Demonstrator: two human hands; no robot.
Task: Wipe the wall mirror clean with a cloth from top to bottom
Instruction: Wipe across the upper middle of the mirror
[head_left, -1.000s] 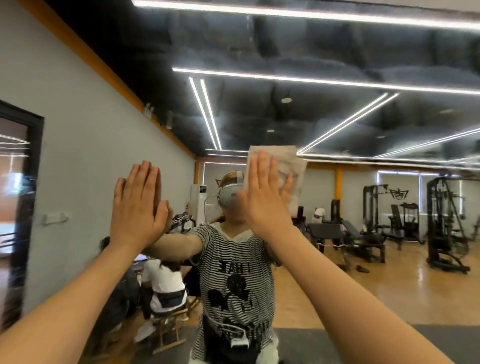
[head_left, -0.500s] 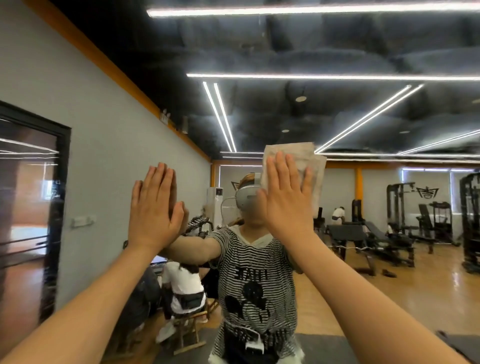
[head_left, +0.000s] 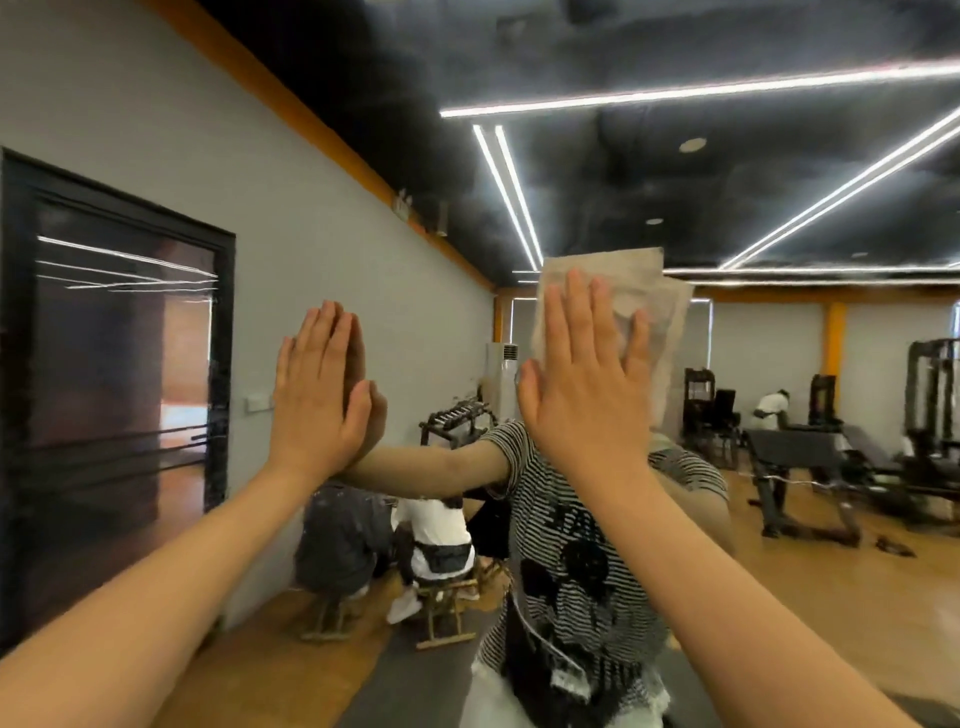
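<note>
Two bare forearms reach forward from the bottom corners. The left hand (head_left: 317, 395) lies flat against the wall mirror (head_left: 779, 156), fingers straight and close together, holding nothing; its reflection meets it palm to palm. The right hand (head_left: 582, 395) presses a pale, creased cloth (head_left: 644, 291) against the glass with straight, slightly spread fingers; the cloth shows above and to the right of the fingertips, at about head height in the reflection.

In the glass, behind the hands, stands the person's reflection in a striped T-shirt (head_left: 566, 545) with a dark cartoon print; the mirrored lettering above it is too blurred to read. Further back two people (head_left: 395, 540) crouch on low wooden stools beside the grey wall, near a dark framed doorway (head_left: 119, 374). Farthest off are a white standing air conditioner (head_left: 501, 379), weight machines (head_left: 930, 410), a bench and another figure in white on the wooden floor, under long ceiling light strips (head_left: 675, 93).
</note>
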